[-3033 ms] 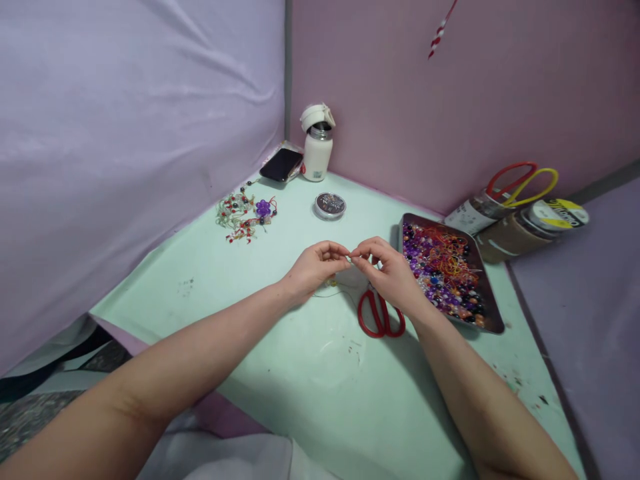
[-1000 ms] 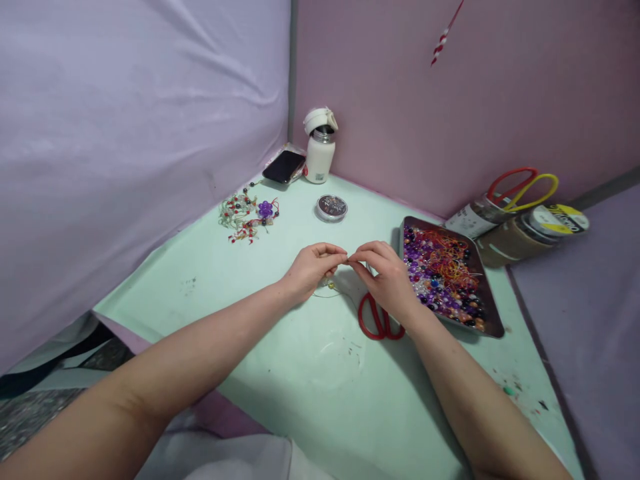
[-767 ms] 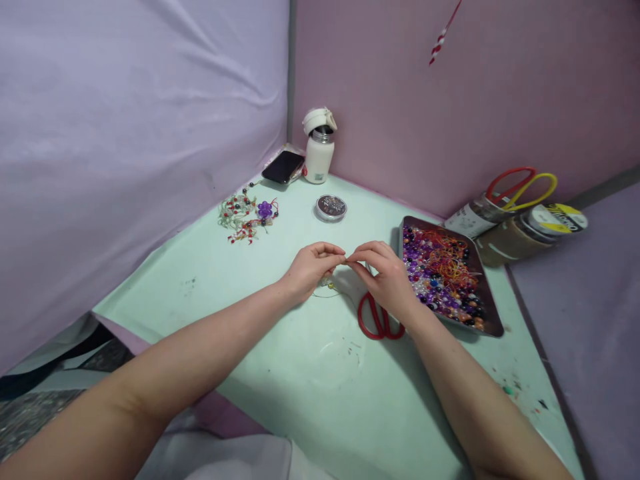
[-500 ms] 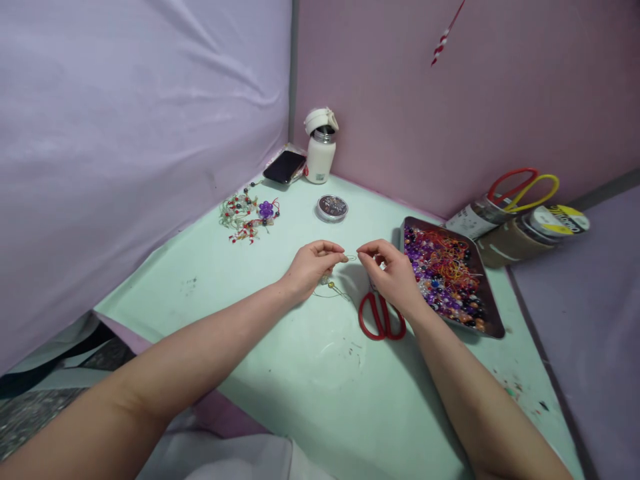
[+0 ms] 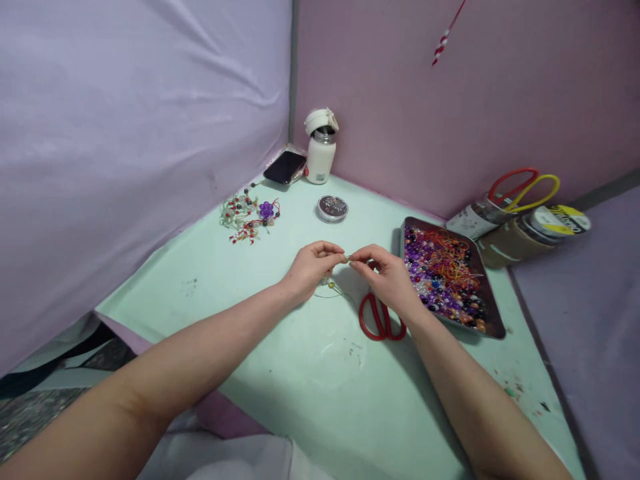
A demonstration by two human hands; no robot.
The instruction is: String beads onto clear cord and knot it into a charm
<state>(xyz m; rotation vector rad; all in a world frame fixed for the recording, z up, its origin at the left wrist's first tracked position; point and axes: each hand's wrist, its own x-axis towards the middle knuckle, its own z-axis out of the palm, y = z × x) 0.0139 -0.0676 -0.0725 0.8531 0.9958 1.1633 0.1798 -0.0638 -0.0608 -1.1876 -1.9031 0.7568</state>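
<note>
My left hand (image 5: 313, 268) pinches a thin cord (image 5: 330, 295) between thumb and forefinger, over the middle of the table. Fingertip to fingertip with it, my right hand (image 5: 384, 275) is closed in a pinch on the same cord, whose loop is mostly covered by the fingers. A yellow bead (image 5: 331, 285) hangs on the cord just below my left hand, with paler beads partly hidden beside it. Red-handled scissors (image 5: 373, 319) lie under my right hand, their blades hidden by it.
Right of my hands stands a metal tray (image 5: 493, 310) of beads and red-orange cords. Behind it are a can holding scissors (image 5: 525, 190) and a brown jar (image 5: 507, 248). Farther back are a round spool (image 5: 332, 209), a white bottle (image 5: 321, 159), a phone (image 5: 285, 167) and beaded strings (image 5: 240, 212).
My right hand has moved left, and its fingertips now meet those of my left hand. The small cord loop seen between them is now mostly covered. My left hand stays in place.
</note>
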